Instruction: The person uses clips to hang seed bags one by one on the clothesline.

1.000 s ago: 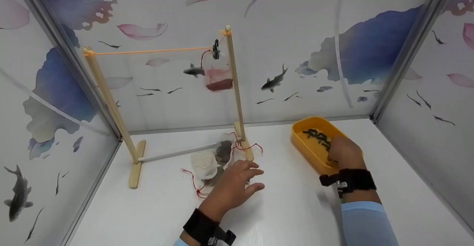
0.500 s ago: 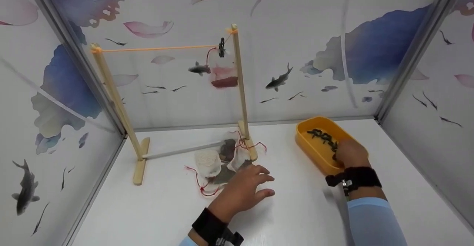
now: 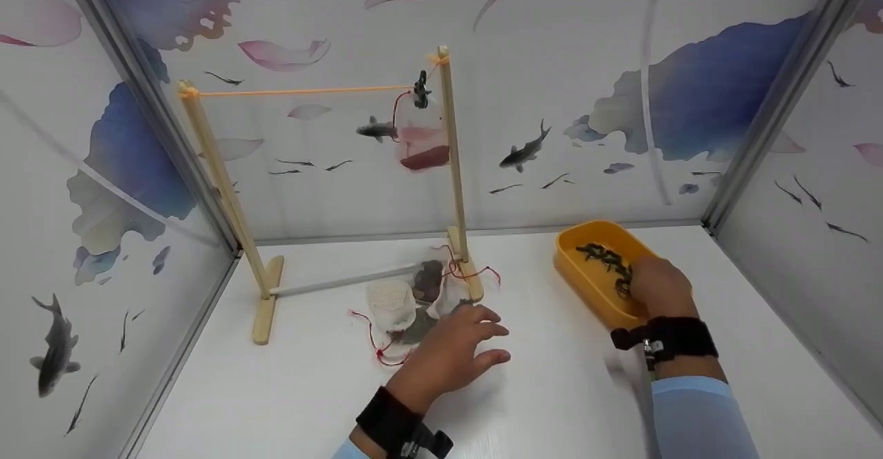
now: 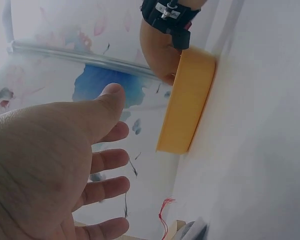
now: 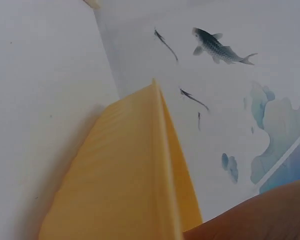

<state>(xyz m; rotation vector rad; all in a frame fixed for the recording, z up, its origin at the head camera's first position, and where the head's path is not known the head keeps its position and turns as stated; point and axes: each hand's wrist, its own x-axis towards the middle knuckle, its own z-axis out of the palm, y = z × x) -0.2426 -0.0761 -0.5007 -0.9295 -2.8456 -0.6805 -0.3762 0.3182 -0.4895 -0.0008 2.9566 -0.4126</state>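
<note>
My right hand [image 3: 660,288] reaches down into a yellow tray [image 3: 586,292] at the right, over its near end. Its fingertips are hidden below the hand, so I cannot tell what they hold. Several small dark clips [image 3: 602,257] lie in the tray beside it. My left hand [image 3: 452,348] hovers with fingers spread and relaxed near several small drawstring pouches; in the left wrist view its palm is bare. One pouch is cream [image 3: 391,305], another dark greyish [image 3: 429,279], and red cords trail from them.
A wooden stand [image 3: 455,169] with two posts and an orange string [image 3: 296,92] rises at the back left. A dark clip [image 3: 421,90] on the string has a sheer pouch with dark red contents [image 3: 424,158] hanging below it. Printed panels wall the white table [image 3: 538,390].
The head view has shifted slightly, so the scene sits a little further right. My right hand stays inside the tray; my left hand keeps its spread pose beside the pouches.
</note>
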